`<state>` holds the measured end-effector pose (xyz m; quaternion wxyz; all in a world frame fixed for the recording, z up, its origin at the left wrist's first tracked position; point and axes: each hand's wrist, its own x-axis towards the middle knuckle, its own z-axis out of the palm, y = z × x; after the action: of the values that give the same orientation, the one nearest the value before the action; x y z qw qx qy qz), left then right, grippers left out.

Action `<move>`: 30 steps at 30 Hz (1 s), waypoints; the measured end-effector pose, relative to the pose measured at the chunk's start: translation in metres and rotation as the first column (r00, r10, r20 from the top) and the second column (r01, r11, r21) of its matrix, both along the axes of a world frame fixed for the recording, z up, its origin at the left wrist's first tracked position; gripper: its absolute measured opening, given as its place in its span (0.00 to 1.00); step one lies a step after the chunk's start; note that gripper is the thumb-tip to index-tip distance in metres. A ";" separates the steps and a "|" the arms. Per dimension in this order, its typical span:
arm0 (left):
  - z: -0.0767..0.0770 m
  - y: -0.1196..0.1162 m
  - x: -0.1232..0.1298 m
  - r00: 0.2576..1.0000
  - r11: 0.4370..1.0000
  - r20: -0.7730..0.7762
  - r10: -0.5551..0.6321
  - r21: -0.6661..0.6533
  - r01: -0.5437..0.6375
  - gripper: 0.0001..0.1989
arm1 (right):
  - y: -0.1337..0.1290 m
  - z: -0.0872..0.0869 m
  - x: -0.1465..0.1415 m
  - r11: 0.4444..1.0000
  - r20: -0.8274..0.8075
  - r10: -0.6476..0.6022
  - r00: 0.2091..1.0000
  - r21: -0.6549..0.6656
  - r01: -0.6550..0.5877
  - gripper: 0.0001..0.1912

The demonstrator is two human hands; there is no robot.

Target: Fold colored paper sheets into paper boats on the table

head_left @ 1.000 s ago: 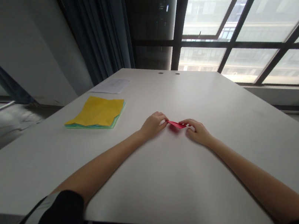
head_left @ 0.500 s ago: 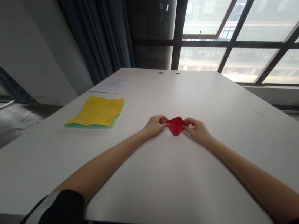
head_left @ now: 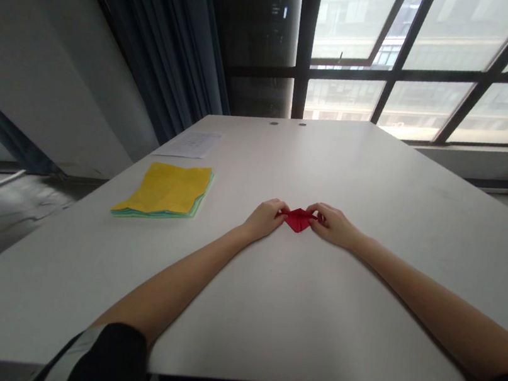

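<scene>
Between my hands is a small folded red paper (head_left: 298, 221), creased and pinched at both side corners, just over or on the white table (head_left: 302, 312). My left hand (head_left: 266, 218) grips its left corner with thumb and fingers. The right corner is held in the same way by my right hand (head_left: 332, 224). The paper's top part bends over, leaving a dark fold line near its upper edge. My fingertips hide its two ends.
To the left lies a stack of coloured paper (head_left: 166, 189), yellow on top with green sheets below. Behind it is a white printed sheet (head_left: 189, 144). Two round cable holes (head_left: 273, 123) are at the table's far edge, near the windows and a blue curtain (head_left: 163, 30).
The red paper has gone from an open diamond to a flatter, lower shape, its upper point folded down. Both hands keep their pinch and have barely shifted.
</scene>
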<state>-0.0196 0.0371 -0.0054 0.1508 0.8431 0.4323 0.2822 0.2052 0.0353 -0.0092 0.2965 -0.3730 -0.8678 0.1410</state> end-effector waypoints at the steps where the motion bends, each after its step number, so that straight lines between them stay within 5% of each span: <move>1: 0.000 0.000 0.000 1.000 1.000 0.004 0.001 -0.001 -0.001 0.07 | 0.000 0.001 0.001 1.000 0.002 0.016 1.000 -0.006 -0.016 0.13; 10: 0.000 -0.001 -0.002 1.000 1.000 0.019 -0.017 0.005 0.017 0.07 | 0.001 0.002 0.005 0.999 0.045 0.044 0.998 0.015 -0.045 0.13; 16: -0.001 0.000 -0.003 0.995 0.990 -0.008 -0.104 0.090 0.105 0.08 | 0.006 -0.002 0.008 0.977 0.063 0.125 0.990 0.163 -0.134 0.09; 30: 0.002 -0.003 0.002 0.947 0.930 -0.121 -0.297 0.188 0.316 0.08 | 0.004 0.002 0.007 0.952 0.123 0.189 0.974 0.220 -0.212 0.08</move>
<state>-0.0177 0.0341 -0.0035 0.0855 0.9231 0.2703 0.2598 0.2117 0.0394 -0.0069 0.2783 -0.2523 -0.9255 0.0492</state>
